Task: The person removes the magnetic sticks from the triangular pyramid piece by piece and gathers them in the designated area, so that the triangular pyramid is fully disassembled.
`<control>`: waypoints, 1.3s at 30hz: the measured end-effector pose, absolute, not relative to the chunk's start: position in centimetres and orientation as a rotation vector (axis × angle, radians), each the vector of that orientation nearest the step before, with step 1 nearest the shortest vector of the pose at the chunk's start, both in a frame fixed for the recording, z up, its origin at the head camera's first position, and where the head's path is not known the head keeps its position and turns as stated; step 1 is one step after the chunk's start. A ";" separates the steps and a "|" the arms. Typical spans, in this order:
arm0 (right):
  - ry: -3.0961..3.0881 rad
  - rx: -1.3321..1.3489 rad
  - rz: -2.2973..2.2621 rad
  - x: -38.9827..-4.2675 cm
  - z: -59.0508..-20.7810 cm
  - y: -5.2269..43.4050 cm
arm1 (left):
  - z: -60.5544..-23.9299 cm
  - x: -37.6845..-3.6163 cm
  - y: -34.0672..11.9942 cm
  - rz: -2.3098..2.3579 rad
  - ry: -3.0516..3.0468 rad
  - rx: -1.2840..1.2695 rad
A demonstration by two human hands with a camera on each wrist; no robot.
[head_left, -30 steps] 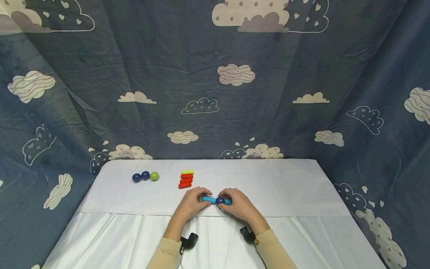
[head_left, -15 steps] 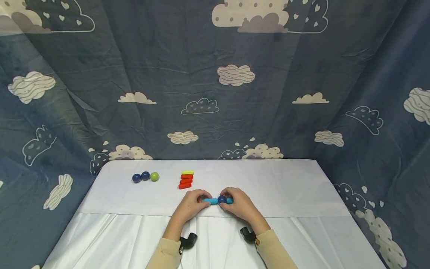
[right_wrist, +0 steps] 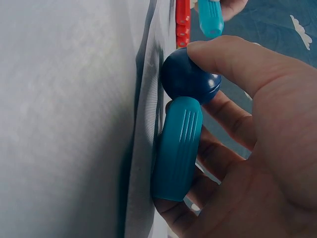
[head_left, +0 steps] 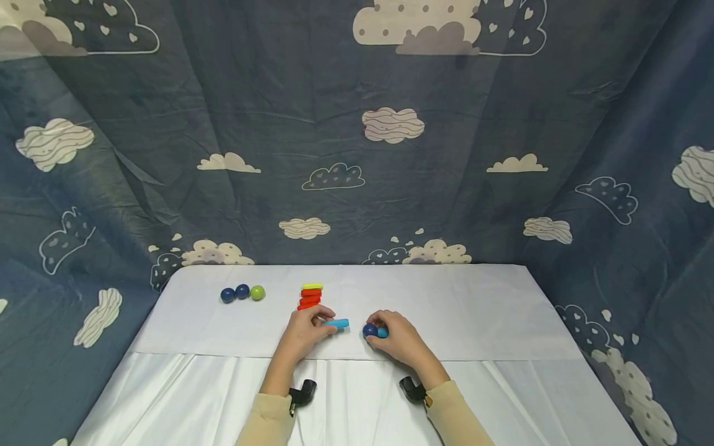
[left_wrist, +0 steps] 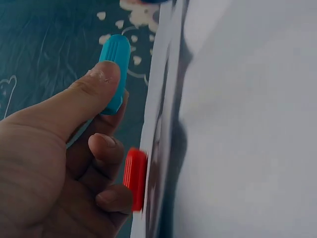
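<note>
My left hand pinches a light-blue ridged plastic rod between thumb and fingers. The rod's far end points right, away from the hand. My right hand grips a glossy dark-blue ball, with the thumb on top of it. A second light-blue rod extends from that ball along the curled fingers, its end right at the ball. In the head view, a gap of white cloth lies between the left rod and the dark-blue ball.
Several red rods lie stacked in a column behind my left hand, which hides part of them, with a yellow-green rod at the far end. Two dark-blue balls and a green ball form a row at the left on the white-covered table.
My left hand has drawn back left and slightly away from me with its rod, parting it from the dark-blue ball. The right hand stays nearly in place with ball and rod.
</note>
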State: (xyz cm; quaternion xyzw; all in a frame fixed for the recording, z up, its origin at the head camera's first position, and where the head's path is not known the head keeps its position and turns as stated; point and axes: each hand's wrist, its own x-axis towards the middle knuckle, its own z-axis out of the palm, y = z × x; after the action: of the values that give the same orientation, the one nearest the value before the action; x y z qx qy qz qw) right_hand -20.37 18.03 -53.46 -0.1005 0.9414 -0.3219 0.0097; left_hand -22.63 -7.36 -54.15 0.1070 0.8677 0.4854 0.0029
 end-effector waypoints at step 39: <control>2.864 -0.364 -1.091 -20.7 -53.6 18.8 | -54.6 -23.8 -11.7 1.398 3.025 0.004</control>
State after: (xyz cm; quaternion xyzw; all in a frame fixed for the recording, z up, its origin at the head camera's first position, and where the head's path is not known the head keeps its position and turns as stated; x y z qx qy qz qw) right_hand -20.66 18.81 -53.58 -0.1178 0.9276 -0.3533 0.0279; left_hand -23.81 -11.67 -54.58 0.0012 0.9037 0.4175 -0.0952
